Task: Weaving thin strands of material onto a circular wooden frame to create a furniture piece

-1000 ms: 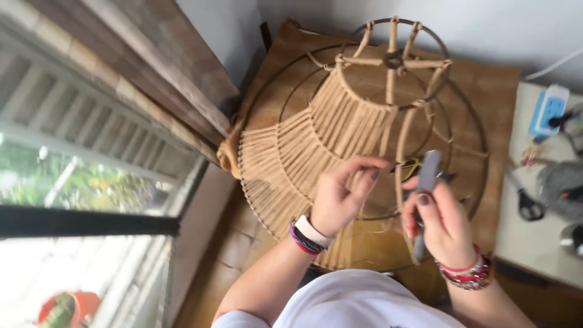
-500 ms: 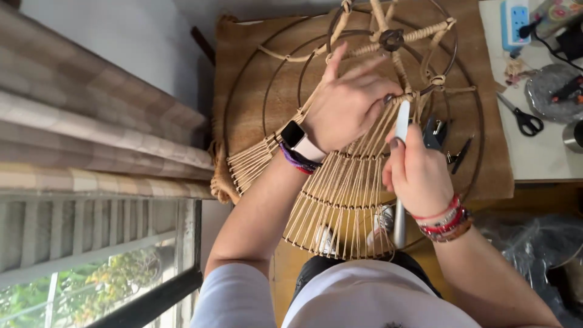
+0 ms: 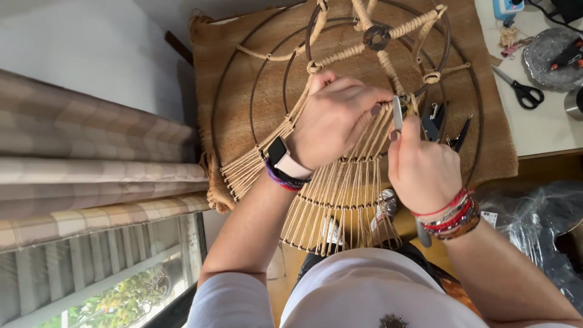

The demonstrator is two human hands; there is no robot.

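A round wire frame [image 3: 252, 97], partly wrapped in tan cord [image 3: 340, 200], leans over a brown burlap mat [image 3: 243, 54]. My left hand [image 3: 331, 121], with a watch on the wrist, presses on the cords near the frame's middle ring and pinches a strand. My right hand [image 3: 422, 167], with red bracelets, grips a slim grey tool [image 3: 398, 112] whose tip meets the cords beside the left fingers.
Black-handled scissors [image 3: 522, 91] and a grey dish [image 3: 549, 54] lie on the white table at right. Small dark pliers [image 3: 437, 118] rest on the mat. A dark plastic bag [image 3: 534, 225] sits lower right. A checked curtain [image 3: 91, 170] and a window are at left.
The view has moved closer over the frame. Both hands have shifted toward the middle ring, and the tool now points up at the cords by the left fingers.
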